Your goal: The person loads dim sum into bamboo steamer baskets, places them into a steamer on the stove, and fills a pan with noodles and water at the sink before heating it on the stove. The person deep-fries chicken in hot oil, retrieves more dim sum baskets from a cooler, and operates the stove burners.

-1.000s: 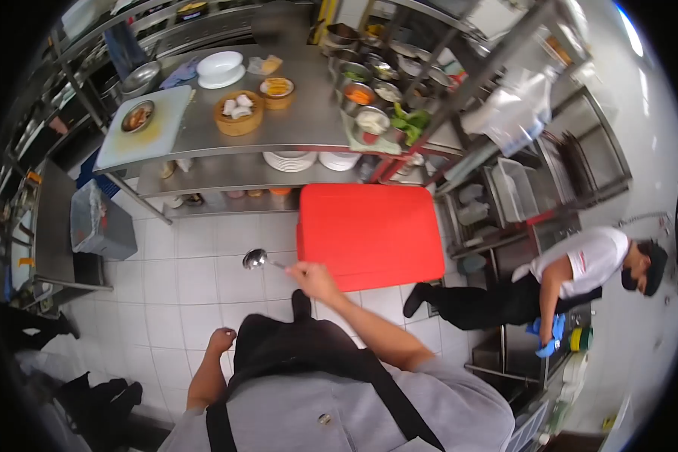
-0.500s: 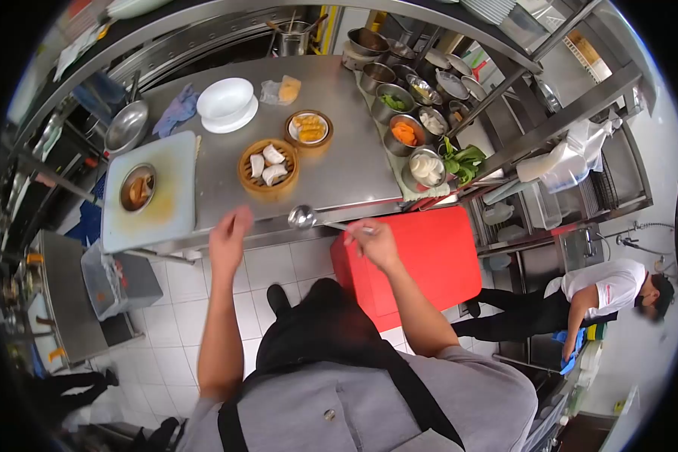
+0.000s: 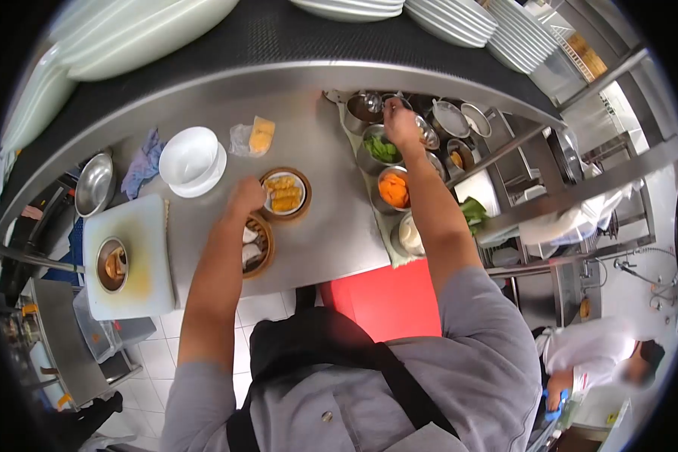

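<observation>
My left hand (image 3: pixel 246 197) is over the counter at the left edge of a bamboo steamer (image 3: pixel 306 197) with golden rolls (image 3: pixel 284 193) on a white dish. Its fingers are blurred, so I cannot make out whether they are closed. Below it, my forearm partly covers a second bamboo steamer (image 3: pixel 267 252) holding white dumplings (image 3: pixel 252 248). My right hand (image 3: pixel 401 124) reaches over the pots at the back right, fingers closed. A ladle (image 3: pixel 371 103) shows its shiny bowl beside these fingers, over a metal pot (image 3: pixel 358 120); the handle is mostly hidden by my hand.
Pots of green leaves (image 3: pixel 382 148) and sliced carrots (image 3: pixel 394 190) stand by my right arm. White bowls (image 3: pixel 190 160) and a cutting board (image 3: pixel 151 256) with a metal bowl (image 3: pixel 113 264) are left. An overhead shelf (image 3: pixel 279 38) carries plates. A co-worker (image 3: pixel 587 354) is at right.
I have leaned forward over the counter. My right hand has carried the ladle from the counter's front edge to the pots at the back right. My left hand has moved forward beside the steamers.
</observation>
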The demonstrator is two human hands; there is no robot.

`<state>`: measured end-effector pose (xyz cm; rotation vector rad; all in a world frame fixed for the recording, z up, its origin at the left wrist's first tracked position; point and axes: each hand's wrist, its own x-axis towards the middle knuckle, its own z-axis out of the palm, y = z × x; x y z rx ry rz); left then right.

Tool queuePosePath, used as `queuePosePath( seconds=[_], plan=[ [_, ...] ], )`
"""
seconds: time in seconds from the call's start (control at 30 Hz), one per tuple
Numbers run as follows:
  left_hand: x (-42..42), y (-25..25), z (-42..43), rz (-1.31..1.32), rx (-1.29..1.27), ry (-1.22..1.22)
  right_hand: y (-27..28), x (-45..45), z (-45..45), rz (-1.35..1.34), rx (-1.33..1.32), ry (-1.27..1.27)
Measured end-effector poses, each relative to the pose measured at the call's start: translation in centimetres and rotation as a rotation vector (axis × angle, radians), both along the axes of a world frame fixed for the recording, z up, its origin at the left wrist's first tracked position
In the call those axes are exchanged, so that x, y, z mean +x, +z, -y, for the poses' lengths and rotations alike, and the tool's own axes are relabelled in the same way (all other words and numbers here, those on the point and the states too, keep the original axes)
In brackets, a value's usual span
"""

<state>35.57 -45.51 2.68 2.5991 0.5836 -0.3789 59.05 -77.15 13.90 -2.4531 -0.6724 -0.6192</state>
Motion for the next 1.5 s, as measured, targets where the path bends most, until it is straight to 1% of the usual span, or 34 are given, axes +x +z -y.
queuePosePath(
  seconds=[0.03,0.07,0.13,0.17,0.2,0.23,0.27,0.3,0.33,0.37,0.4,0.43,0.47,0.5,0.53,0.57,0.6,0.63,0.67,0.7,0.77,0.8,0.83,0.87,0.93,1.0,1.03,1.13,1.2,1.27,1.37,1.47,1.5],
  plan=[
    [-0.1,0.7,0.3,0.049,0.05,-0.025,-0.6,1.2,-0.6,-0.088,-0.059,0.009],
    [0.3,1.1,0.2,0.042,0.054,-0.019,-2.2,3.1,-0.9,-0.095,-0.055,0.016],
    [-0.1,1.2,1.2,0.089,0.047,0.036,-6.0,5.9,-1.0,-0.016,-0.152,0.138],
    [0.0,1.5,1.8,0.075,0.044,0.042,-7.4,6.7,-1.1,-0.034,-0.167,0.154],
    [0.5,2.1,2.3,0.044,-0.118,0.12,-8.7,7.4,-1.4,0.046,-0.194,0.159],
    [1.0,2.5,2.7,0.014,-0.275,0.197,-8.6,7.0,-1.8,0.055,-0.194,0.159],
    [1.7,2.7,3.4,0.002,-0.264,0.195,-8.9,6.9,-1.9,0.062,-0.19,0.154],
    [2.5,2.7,4.3,0.065,-0.267,0.208,-9.3,6.7,-1.9,0.074,-0.123,0.169],
    [3.2,2.8,5.0,0.128,-0.27,0.214,-9.7,6.7,-2.1,0.061,-0.111,0.156],
    [4.4,2.7,5.5,0.119,-0.258,0.196,-9.7,7.0,-2.3,0.132,-0.021,0.106],
    [5.4,2.5,6.0,0.138,-0.379,0.3,-9.8,7.1,-2.5,0.202,0.063,0.053],
    [6.3,2.2,6.4,0.154,-0.504,0.406,-9.8,7.4,-2.6,0.193,0.068,0.032],
    [7.2,2.0,6.7,0.14,-0.499,0.388,-9.8,7.5,-2.8,-0.008,0.356,0.05],
    [8.1,1.7,7.0,0.178,-0.659,0.459,-10.0,7.3,-2.5,-0.105,0.408,-0.026],
    [8.8,1.3,7.2,0.212,-0.822,0.534,-8.7,6.1,-2.5,-0.201,0.462,-0.104],
    [9.6,0.7,7.3,0.193,-0.823,0.524,-7.3,4.7,-2.5,-0.295,0.517,-0.183],
    [10.6,0.0,7.5,0.23,-0.882,0.535,-7.5,4.9,-2.6,-0.463,0.651,-0.247],
    [11.4,0.1,7.8,0.272,-0.943,0.548,-7.2,4.2,-2.9,-0.419,0.747,-0.309],
    [11.9,0.3,8.0,0.264,-0.946,0.542,-7.8,4.2,-3.3,-0.417,0.745,-0.319],
    [12.4,0.4,8.5,0.298,-0.951,0.545,-8.3,3.7,-3.5,-0.39,0.985,-0.275],
    [13.1,1.2,9.3,0.327,-0.958,0.541,-8.9,3.3,-3.7,-0.374,1.192,-0.272],
    [13.4,1.7,9.6,0.328,-1.002,0.597,-9.1,3.1,-3.8,-0.357,1.295,-0.27],
    [13.6,2.2,9.8,0.329,-1.046,0.656,-9.1,3.0,-3.9,-0.327,1.366,-0.233],
    [13.7,2.8,10.1,0.328,-1.046,0.655,-9.1,2.9,-3.9,-0.313,1.402,-0.215],
    [13.5,3.5,10.4,0.344,-1.035,0.595,-8.4,2.4,-4.0,-0.317,1.493,-0.18],
    [14.0,2.5,10.4,0.351,-1.02,0.617,-7.2,2.0,-3.9,-0.336,1.553,-0.172],
    [14.2,2.5,10.4,0.365,-1.009,0.64,-6.8,1.9,-3.9,-0.264,1.402,-0.192],
    [14.4,2.4,10.0,0.321,-1.026,0.603,-4.9,2.4,-3.9,-0.348,1.275,-0.264],
    [15.3,-0.3,9.1,0.291,-1.008,0.608,-3.9,1.4,-4.2,-0.276,1.227,-0.307],
    [15.5,-0.2,9.0,0.301,-1.005,0.587,-3.2,0.4,-4.2,-0.244,1.165,-0.35],
    [15.2,0.2,9.1,0.3,-1.026,0.605,-3.1,0.0,-4.3,-0.166,1.05,-0.342],
    [15.0,0.4,9.2,0.308,-1.035,0.617,-3.3,0.0,-3.8,-0.205,0.893,-0.38],
    [15.0,0.4,9.2,0.307,-1.033,0.615,-3.4,0.0,-3.8,-0.22,0.91,-0.366]
  ],
)
